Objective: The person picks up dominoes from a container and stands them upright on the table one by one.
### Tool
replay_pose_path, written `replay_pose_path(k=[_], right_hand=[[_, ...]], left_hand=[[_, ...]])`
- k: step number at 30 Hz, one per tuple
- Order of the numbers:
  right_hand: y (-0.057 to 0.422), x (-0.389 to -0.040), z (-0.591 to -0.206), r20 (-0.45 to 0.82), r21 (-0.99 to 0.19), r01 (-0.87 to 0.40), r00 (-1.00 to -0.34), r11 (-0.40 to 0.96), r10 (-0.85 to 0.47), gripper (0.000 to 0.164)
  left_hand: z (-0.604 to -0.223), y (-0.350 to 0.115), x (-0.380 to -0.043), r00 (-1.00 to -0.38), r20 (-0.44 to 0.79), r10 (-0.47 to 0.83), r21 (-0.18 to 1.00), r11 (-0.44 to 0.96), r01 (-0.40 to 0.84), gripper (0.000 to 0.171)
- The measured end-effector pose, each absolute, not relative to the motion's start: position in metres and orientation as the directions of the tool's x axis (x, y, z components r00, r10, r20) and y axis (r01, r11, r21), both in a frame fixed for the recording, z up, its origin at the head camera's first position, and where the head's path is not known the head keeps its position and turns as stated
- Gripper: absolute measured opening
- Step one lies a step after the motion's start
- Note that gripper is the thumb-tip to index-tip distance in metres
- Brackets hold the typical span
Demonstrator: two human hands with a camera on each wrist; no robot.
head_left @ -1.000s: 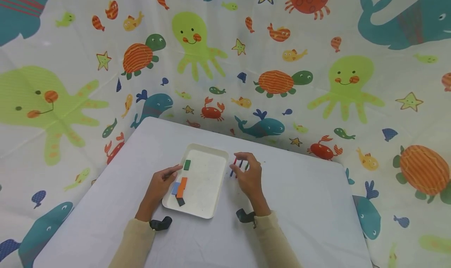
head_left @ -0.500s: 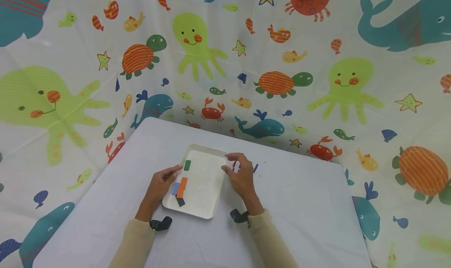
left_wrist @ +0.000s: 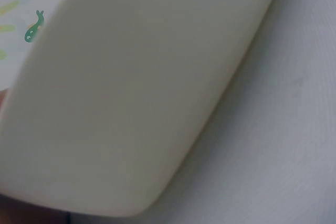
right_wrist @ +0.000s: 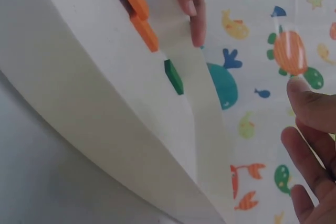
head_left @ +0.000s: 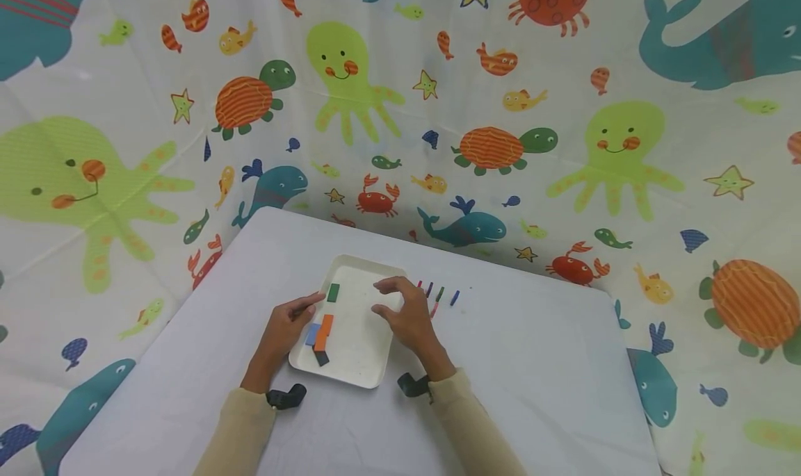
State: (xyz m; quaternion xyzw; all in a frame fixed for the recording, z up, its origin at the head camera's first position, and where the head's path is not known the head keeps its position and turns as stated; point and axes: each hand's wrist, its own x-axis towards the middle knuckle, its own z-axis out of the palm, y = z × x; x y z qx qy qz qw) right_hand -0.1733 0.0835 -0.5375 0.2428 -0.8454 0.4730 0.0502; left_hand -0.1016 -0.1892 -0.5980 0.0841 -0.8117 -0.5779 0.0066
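Note:
A white tray (head_left: 359,365) lies on the table with small flat blocks along its left side. They are a green block (head_left: 334,292), two orange blocks (head_left: 322,331) end to end, a light blue block (head_left: 311,334) and a dark block (head_left: 321,358). My left hand (head_left: 284,328) holds the tray's left rim with thumb and forefinger, whose tips show in the right wrist view. My right hand (head_left: 407,314) hovers over the tray's right side, thumb and forefinger spread apart with nothing between them. In the left wrist view the tray's wall (left_wrist: 131,93) fills most of the picture.
Several thin coloured sticks lie right of the tray, among them a blue stick (head_left: 455,298) and a green stick (head_left: 440,294). A white cloth covers the table (head_left: 538,379). Behind it hangs a curtain (head_left: 400,115) printed with sea animals.
My right hand has moved left from above the coloured sticks to over the tray, and its finger gap has widened. The sticks are uncovered now. My left hand and the blocks have not moved.

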Motion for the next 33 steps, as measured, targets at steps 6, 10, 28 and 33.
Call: replay_pose_path(k=[6, 10, 28, 33], right_hand=[[0.071, -0.169, -0.541, 0.249, -0.779, -0.445, -0.866, 0.442, -0.434, 0.039], [0.063, -0.168, -0.543, 0.229, -0.781, -0.449, -0.852, 0.434, -0.47, 0.038], [0.029, -0.159, -0.551, 0.208, -0.711, -0.56, -0.746, 0.426, -0.633, 0.043], [0.022, -0.155, -0.554, 0.166, -0.713, -0.554, -0.729, 0.429, -0.664, 0.043]], left_hand=[[-0.599, -0.19, -0.104, -0.987, -0.085, -0.14, 0.942, 0.312, -0.125, 0.038], [-0.598, -0.191, -0.107, -0.987, -0.084, -0.136, 0.941, 0.316, -0.123, 0.038], [-0.599, -0.197, -0.113, -0.99, -0.08, -0.117, 0.945, 0.306, -0.112, 0.037], [-0.601, -0.199, -0.114, -0.99, -0.08, -0.115, 0.952, 0.286, -0.11, 0.038]])
